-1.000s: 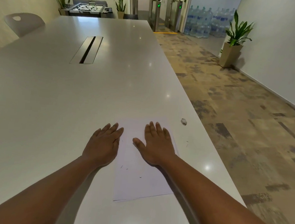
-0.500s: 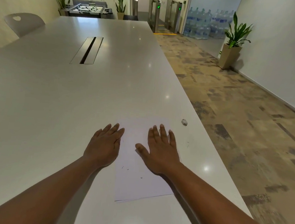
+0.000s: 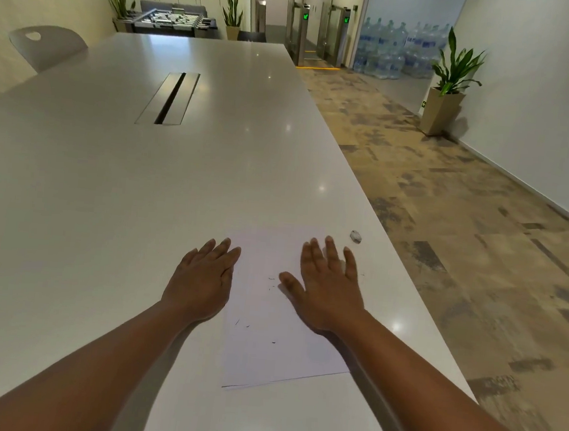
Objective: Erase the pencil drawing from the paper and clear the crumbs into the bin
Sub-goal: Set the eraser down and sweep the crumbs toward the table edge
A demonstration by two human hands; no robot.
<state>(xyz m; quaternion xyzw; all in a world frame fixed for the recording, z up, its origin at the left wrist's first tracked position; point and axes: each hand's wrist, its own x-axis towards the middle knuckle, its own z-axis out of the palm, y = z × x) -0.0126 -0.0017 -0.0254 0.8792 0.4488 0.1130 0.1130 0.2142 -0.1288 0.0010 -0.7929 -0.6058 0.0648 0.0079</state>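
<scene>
From the head view, my left hand (image 3: 203,278) lies palm down on the white table (image 3: 105,199), fingers straight and close together, its fingertips touching the left edge of the paper (image 3: 277,318). My right hand (image 3: 326,287) lies flat on the upper right part of the sheet, fingers straight and spread, thumb stretched out to the left; it grips nothing. The paper lies near the table's right edge, its long side running away from me. I can make out no drawing on it. A few dark crumbs (image 3: 272,279) lie on the sheet between my hands, and more (image 3: 247,325) are scattered lower down toward me. The eraser (image 3: 356,236), small and pale, sits on the table just beyond the sheet's far right corner, apart from my right fingertips. Farther up the table a cable slot (image 3: 171,97) is set into the top. A white chair (image 3: 46,46) stands at the far left, and a potted plant (image 3: 451,85) stands against the right wall beside stacked water bottles (image 3: 390,49).
</scene>
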